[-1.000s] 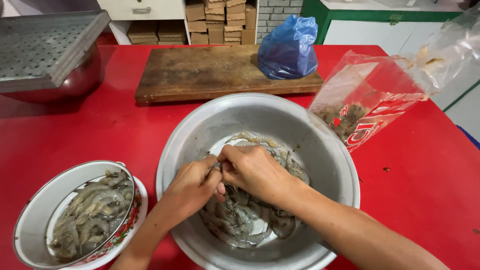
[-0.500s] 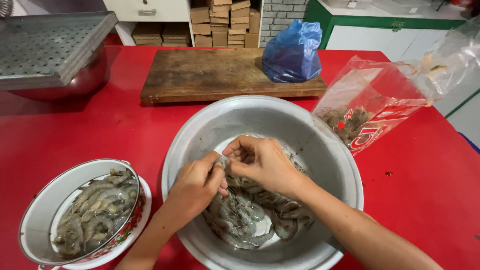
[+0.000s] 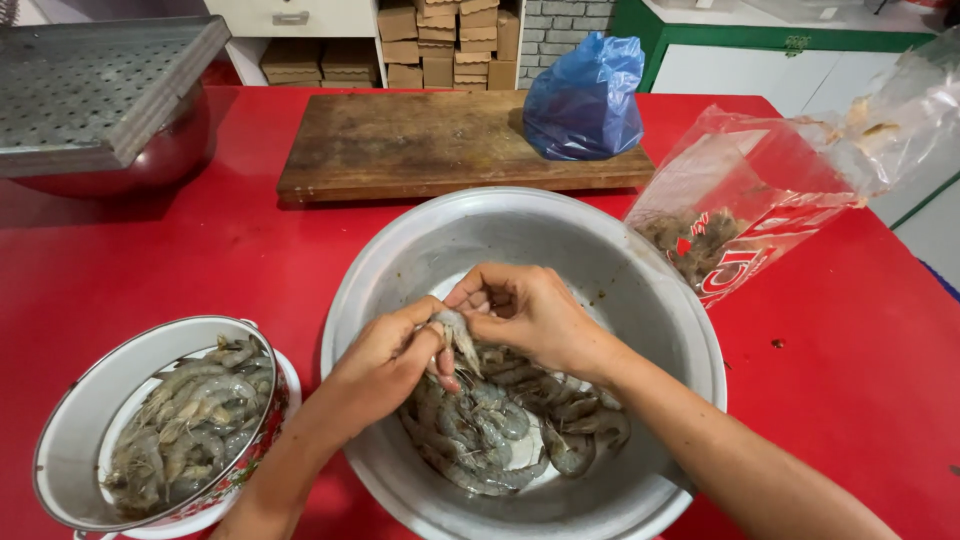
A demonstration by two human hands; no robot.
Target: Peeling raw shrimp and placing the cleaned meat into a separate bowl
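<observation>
Shrimp (image 3: 455, 335): one raw, grey, held above the large metal basin (image 3: 640, 260), long axis running down-right. Left hand (image 3: 385, 360) pinches it from the left; right hand (image 3: 530, 315) pinches it from the right. Both hands equally near, fingertips meeting.

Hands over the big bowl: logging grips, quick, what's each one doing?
Left hand: closed on a shrimp.
Right hand: closed, pinching the same shrimp.
</observation>
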